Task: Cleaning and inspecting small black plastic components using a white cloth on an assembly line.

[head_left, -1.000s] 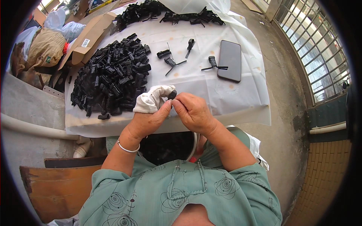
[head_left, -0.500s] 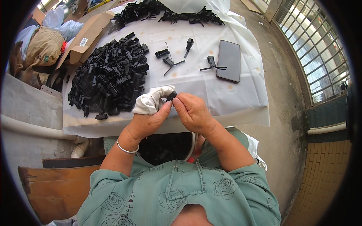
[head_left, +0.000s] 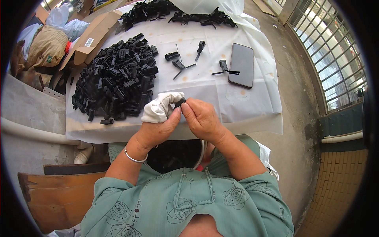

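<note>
Close together over the table's near edge, my two hands hold a small black plastic part. My left hand is closed on it, its fingers covered by a white cloth like a glove, the thumb bare. My right hand pinches the same part between thumb and curled fingers, which hide much of it. To the left lies a large heap of black plastic parts. Beyond my hands are several single parts with thin black strips, among them one part near the middle and another by the phone.
A dark-screened phone rests on the white plastic table cover. More black parts lie at the far edge. Below the table, a round basin holds dark contents. An open cardboard box and stuffed bags stand at far left.
My hands stay on the black part with almost the same grip. The view has shifted slightly, and the things on the table appear a little further right.
</note>
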Demonstrator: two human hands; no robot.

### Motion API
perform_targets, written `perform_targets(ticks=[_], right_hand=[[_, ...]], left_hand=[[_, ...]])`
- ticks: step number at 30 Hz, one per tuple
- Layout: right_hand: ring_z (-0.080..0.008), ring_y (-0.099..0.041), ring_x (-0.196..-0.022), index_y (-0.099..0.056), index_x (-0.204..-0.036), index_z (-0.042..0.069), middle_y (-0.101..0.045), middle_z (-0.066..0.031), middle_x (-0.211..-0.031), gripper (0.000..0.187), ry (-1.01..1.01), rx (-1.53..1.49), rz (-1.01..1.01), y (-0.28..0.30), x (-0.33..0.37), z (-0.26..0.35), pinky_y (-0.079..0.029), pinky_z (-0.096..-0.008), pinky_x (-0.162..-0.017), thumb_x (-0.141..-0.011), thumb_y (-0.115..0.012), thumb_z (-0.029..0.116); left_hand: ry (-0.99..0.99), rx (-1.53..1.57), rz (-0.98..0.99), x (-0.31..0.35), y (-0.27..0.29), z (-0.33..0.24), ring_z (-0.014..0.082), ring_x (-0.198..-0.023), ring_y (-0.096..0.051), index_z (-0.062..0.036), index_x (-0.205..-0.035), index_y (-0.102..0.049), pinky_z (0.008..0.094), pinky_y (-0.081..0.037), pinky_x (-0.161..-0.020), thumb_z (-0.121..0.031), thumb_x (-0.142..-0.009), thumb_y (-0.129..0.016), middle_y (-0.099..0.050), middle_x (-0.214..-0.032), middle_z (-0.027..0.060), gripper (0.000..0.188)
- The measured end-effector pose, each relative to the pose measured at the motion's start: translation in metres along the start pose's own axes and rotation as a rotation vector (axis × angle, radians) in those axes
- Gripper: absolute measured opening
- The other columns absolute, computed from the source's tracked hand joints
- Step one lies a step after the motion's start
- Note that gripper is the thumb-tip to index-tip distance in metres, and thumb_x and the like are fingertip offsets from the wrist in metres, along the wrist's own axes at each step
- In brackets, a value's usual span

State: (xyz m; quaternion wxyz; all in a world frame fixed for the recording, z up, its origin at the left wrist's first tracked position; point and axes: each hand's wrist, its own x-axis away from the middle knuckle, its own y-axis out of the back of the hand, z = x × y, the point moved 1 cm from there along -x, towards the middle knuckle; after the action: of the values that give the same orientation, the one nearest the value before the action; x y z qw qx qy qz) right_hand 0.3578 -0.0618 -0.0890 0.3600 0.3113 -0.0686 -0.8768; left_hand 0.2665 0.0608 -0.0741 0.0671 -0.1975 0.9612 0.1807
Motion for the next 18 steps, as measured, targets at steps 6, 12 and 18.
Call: perform_targets(ticks=[6,12,18], right_hand=[[-0.0323,-0.041,-0.053,-0.044,-0.070,0.000,-0.042,-0.0153,-0.060,0.022,-0.009,-0.014,0.004,0.0000,0.0019,-0.0006,-0.035,-0.0375,-0.050,-0.089,-0.050,0.010],[-0.0333,-0.041,-0.053,-0.044,-0.069,0.000,-0.043,-0.0159,-0.060,0.022,-0.001,-0.001,0.019,0.0002,0.0013,-0.0001,-0.035,-0.0383,-0.050,-0.088,-0.051,0.010],[-0.0341,-0.041,-0.053,-0.044,-0.069,0.000,-0.042,-0.0160,-0.060,0.022,0.020,0.002,0.008,0.0001,0.0010,-0.0010,-0.035,-0.0385,-0.050,-0.088,-0.051,0.010]], left_hand=[[-0.032,0.007,-0.023,0.0007,-0.0034,0.0018,0.0078,-0.074,-0.052,0.0012,-0.106,-0.058,0.0211,-0.045,-0.067,-0.003,-0.078,-0.060,-0.061,-0.098,0.0058,0.028],[-0.037,-0.038,-0.011,0.0006,-0.0020,0.0013,0.0078,-0.074,-0.052,0.0008,-0.107,-0.058,0.0214,-0.045,-0.068,-0.003,-0.078,-0.060,-0.061,-0.097,0.0058,0.029],[-0.019,-0.032,-0.002,0.0002,-0.0015,0.0013,0.0082,-0.075,-0.052,0.0007,-0.107,-0.058,0.0216,-0.045,-0.068,-0.004,-0.079,-0.060,-0.061,-0.097,0.0057,0.029]])
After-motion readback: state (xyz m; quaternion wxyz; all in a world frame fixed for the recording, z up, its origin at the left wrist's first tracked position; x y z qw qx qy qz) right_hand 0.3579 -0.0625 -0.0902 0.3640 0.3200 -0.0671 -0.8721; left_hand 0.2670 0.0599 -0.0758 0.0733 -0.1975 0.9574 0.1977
